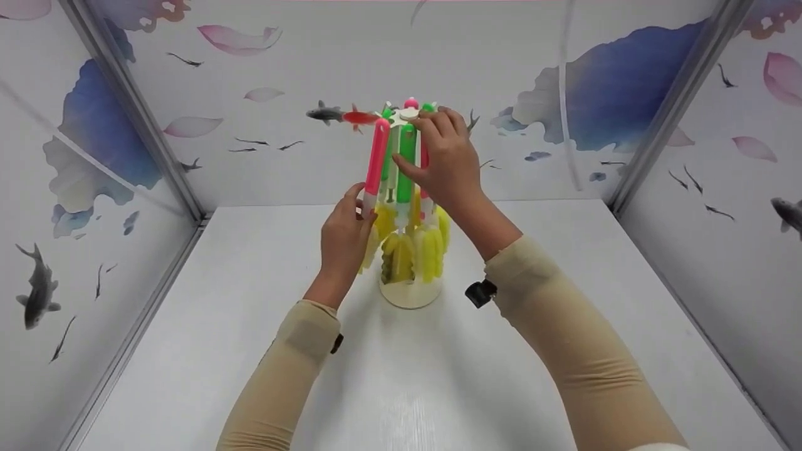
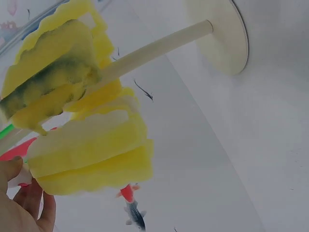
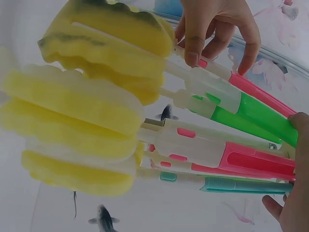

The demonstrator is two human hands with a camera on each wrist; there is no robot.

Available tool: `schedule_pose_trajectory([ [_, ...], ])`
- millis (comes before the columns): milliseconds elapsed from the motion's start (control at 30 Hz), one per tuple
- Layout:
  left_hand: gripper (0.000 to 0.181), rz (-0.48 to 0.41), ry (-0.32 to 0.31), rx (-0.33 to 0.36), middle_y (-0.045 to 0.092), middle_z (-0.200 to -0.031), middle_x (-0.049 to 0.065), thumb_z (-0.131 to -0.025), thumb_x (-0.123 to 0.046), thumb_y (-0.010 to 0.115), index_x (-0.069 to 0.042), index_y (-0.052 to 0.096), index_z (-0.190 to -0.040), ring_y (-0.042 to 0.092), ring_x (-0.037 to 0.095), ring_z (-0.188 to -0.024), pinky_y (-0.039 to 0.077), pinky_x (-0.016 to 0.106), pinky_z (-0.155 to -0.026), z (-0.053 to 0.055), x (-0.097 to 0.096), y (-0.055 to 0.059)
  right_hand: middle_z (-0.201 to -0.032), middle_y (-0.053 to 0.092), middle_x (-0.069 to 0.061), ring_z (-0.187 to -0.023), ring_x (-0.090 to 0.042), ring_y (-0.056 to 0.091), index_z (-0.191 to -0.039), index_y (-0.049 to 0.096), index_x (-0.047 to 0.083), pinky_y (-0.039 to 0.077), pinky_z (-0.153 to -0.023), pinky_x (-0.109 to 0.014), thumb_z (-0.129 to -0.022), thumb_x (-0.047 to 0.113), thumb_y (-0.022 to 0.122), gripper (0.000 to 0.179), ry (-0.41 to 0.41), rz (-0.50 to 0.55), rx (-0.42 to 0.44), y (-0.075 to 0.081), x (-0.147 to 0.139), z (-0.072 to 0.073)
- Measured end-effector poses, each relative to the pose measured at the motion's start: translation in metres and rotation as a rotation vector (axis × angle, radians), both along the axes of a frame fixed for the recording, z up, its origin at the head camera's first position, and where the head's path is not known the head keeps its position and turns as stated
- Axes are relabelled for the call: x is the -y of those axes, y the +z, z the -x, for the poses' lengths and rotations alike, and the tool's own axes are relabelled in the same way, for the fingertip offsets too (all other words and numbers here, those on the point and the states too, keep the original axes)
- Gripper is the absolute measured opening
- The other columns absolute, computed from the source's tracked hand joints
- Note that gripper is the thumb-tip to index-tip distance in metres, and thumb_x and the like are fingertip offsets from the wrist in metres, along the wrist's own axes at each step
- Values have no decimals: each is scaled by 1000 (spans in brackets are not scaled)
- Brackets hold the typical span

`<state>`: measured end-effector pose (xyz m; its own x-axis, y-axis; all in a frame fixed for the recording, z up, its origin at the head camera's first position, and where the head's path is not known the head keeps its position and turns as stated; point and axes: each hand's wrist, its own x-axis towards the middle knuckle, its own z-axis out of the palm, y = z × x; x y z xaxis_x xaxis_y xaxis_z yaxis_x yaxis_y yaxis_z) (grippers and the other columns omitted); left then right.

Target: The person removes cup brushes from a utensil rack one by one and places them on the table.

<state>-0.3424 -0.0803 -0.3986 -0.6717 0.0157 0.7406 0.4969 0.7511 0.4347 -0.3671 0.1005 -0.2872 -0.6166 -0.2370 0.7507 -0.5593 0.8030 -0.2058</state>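
A white stand (image 1: 410,297) with a round base carries several hanging sponge brushes with yellow-and-white heads (image 3: 72,104) and pink, green or teal handles. On its left side, my left hand (image 1: 343,233) pinches the white neck of a pink-handled sponge brush (image 1: 376,156). Its sponge head (image 2: 91,154) lies just beyond the fingertips in the left wrist view. My right hand (image 1: 452,160) grips the top of the stand from the right, fingers bent over the hanger, thumb close to a green handle (image 1: 406,163). The contact under the right palm is hidden.
The stand rises from a white table (image 1: 263,263) near its back edge. White panels (image 1: 388,50) printed with fish, petals and blue leaves enclose the back and sides. Metal corner posts (image 1: 131,100) stand at the back left and right.
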Motion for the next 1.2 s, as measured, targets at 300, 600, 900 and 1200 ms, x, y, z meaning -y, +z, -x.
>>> schedule_pose_trajectory([
  [300, 50, 28, 19, -62, 65, -103, 11, -90, -11, 70, -3, 50, -136, 66, 21, -84, 56, 29, -81, -2, 1, -2, -134, 54, -7, -136, -23, 34, -132, 56, 10, 40, -104, -33, -87, 39, 71, 55, -3, -12, -19, 0, -2, -1],
  [600, 54, 17, 6, -107, 67, -100, 12, -88, -10, 72, -3, 53, -138, 66, 21, -84, 56, 29, -79, -7, 0, -7, -134, 54, -7, -136, -23, 35, -132, 56, 10, 41, -103, -33, -87, 40, 71, 56, -10, -11, -30, -1, -3, 0],
  [900, 54, -9, 3, -103, 67, -100, 12, -88, -10, 72, -2, 52, -137, 67, 22, -84, 56, 31, -79, -12, 11, -21, -134, 54, -6, -137, -22, 34, -132, 57, 10, 41, -103, -32, -87, 40, 72, 56, 5, 5, -25, -4, -3, 0],
  [1200, 54, -33, 38, 47, 66, -100, 10, -89, -13, 72, -7, 52, -139, 65, 21, -84, 56, 32, -80, -15, 31, -33, -135, 52, -6, -138, -21, 31, -133, 55, 11, 40, -104, -30, -90, 40, 67, 53, 8, 5, -5, -3, -2, -1],
])
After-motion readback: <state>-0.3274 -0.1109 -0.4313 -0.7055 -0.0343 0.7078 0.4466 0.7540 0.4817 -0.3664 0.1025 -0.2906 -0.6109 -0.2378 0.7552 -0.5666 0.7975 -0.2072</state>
